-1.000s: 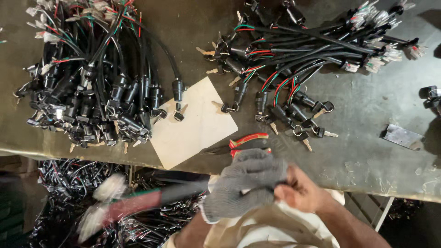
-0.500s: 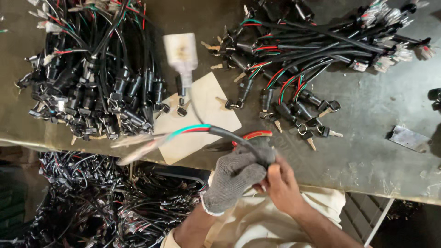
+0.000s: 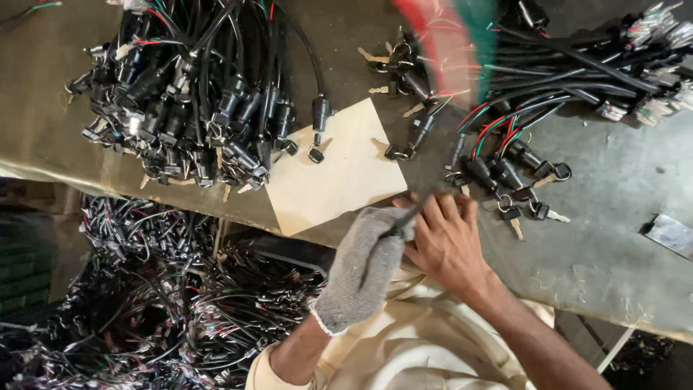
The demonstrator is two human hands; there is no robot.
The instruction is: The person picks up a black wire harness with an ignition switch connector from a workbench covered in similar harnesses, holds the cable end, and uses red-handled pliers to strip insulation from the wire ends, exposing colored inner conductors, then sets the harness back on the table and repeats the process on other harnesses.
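My left hand (image 3: 364, 271), in a grey knitted glove, and my bare right hand (image 3: 449, 244) meet at the table's near edge. Both close on a black cable (image 3: 395, 230) of a wire harness. The cable runs up between the two hands, and its far end shows as a red and green blur (image 3: 449, 43) at the top of the view. The right hand's fingers curl over the cable just beside the glove. A beige card sheet (image 3: 339, 177) lies on the table just left of the hands.
A big pile of black switch harnesses (image 3: 195, 108) fills the table's left side, and another pile with keys (image 3: 538, 108) lies at the right. A tangled heap of harnesses (image 3: 180, 303) sits below the table edge. A small metal piece (image 3: 671, 235) lies far right.
The harness's loose wire end has swung from the lower left, over the card sheet, up to the top of the view. Both hands stayed together at the table edge.
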